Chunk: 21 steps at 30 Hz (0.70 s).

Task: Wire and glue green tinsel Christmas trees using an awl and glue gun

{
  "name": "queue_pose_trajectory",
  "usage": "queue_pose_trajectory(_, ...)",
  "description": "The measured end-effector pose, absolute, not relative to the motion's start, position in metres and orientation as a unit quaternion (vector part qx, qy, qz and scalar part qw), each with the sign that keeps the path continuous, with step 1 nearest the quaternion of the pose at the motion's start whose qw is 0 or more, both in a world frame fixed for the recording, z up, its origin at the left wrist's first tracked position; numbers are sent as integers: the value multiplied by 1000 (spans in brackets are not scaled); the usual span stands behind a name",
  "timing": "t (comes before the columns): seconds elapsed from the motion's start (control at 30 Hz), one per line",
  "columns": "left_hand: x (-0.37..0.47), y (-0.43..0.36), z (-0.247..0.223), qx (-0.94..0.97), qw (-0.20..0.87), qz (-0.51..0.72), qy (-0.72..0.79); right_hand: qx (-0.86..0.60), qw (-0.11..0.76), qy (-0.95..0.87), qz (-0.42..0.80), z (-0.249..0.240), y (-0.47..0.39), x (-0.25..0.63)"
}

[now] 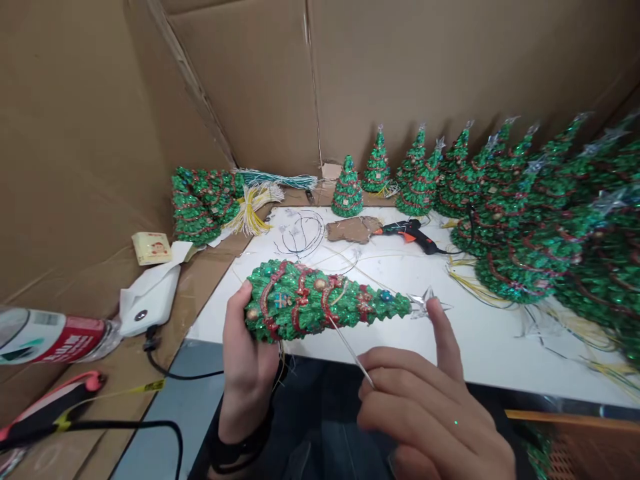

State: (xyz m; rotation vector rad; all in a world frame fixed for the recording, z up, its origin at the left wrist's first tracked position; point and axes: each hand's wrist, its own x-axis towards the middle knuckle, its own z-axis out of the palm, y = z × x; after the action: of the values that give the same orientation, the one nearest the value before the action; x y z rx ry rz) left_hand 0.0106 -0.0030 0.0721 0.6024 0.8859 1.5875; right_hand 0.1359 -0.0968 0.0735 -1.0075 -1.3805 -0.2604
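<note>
Your left hand point(247, 373) grips the tree point(295, 313) sideways above the table point(500, 347); your right hand point(430, 400) pinches a thin stick point(351, 348), forefinger against the star point(421, 305) already at the tip. One back tree point(347, 190) looks starless.

red-labelled bottle point(83, 337), white device point(159, 300), cardboard walls point(400, 60)

Brown cardboard stood on 2 sides of the workplace, a left wall point(65, 120) and a back wall point(450, 60), the latter marked by a narrow upright seam point(314, 87) with a glossy streak near its top. A white tabletop point(495, 360) spread in front, edged at its left by a flat cardboard sheet point(120, 393), with a grey-blue surface point(195, 360) below, whether floor or panel unclear. Light fell soft, leaving the tabletop bright and the upper right corner dimmer.
</note>
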Motion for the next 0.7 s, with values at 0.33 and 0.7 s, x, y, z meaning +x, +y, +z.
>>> queue_pose_trajectory(0.33,13,-10,74,263,564,676,395,-453,656,-599,-78,79,-97,143)
queue_pose_trajectory(0.7,9,-12,75,277,565,658,415,-487,573,-658,40,86,-101,161)
